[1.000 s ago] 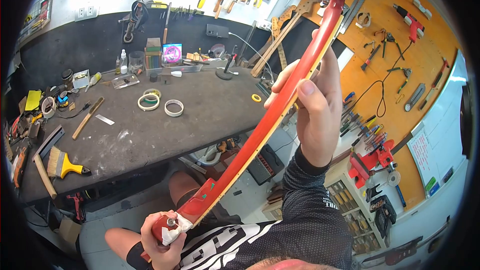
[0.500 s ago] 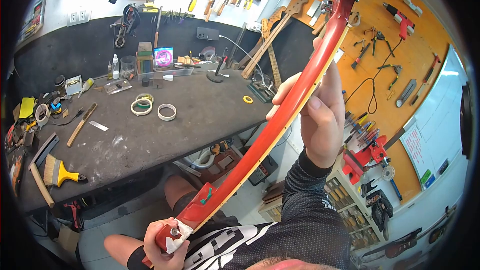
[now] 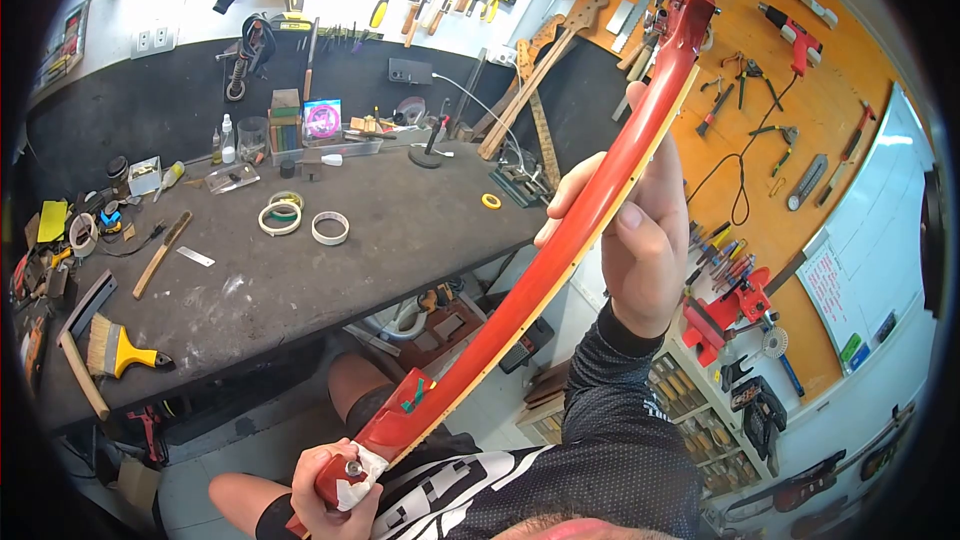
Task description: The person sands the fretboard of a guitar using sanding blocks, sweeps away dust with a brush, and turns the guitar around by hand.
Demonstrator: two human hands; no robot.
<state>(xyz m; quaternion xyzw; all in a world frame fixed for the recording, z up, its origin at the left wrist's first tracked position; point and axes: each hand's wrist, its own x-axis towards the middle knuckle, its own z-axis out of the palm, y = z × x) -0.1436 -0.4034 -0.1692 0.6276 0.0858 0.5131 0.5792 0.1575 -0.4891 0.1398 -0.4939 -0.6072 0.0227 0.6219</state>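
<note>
A red electric guitar (image 3: 560, 252) runs diagonally across the view, its edge towards me. Its tuner-lined headstock (image 3: 690, 10) is at the top right and a cream strip lies along the neck. My right hand (image 3: 645, 250) wraps around the upper neck, with the thumb on the near side and fingers behind. At the lower left, my left hand (image 3: 335, 490) is closed around the red body end, by a metal button (image 3: 353, 467). Under those fingers is a crumpled white cloth or paper (image 3: 368, 464). Green tape (image 3: 414, 396) is stuck near the neck joint.
A dark workbench (image 3: 400, 205) carries tape rolls (image 3: 330, 228), a yellow-handled brush (image 3: 125, 348) and a wooden-handled tool (image 3: 162, 255). Tools hang on the orange board (image 3: 745, 110). A red vise (image 3: 725, 315) stands at right, and guitar necks (image 3: 540, 80) lean at the back.
The view has shifted slightly, so the bench sits a little further left. The headstock has turned a little and the left hand has moved slightly with the white cloth or paper. Both grips stay.
</note>
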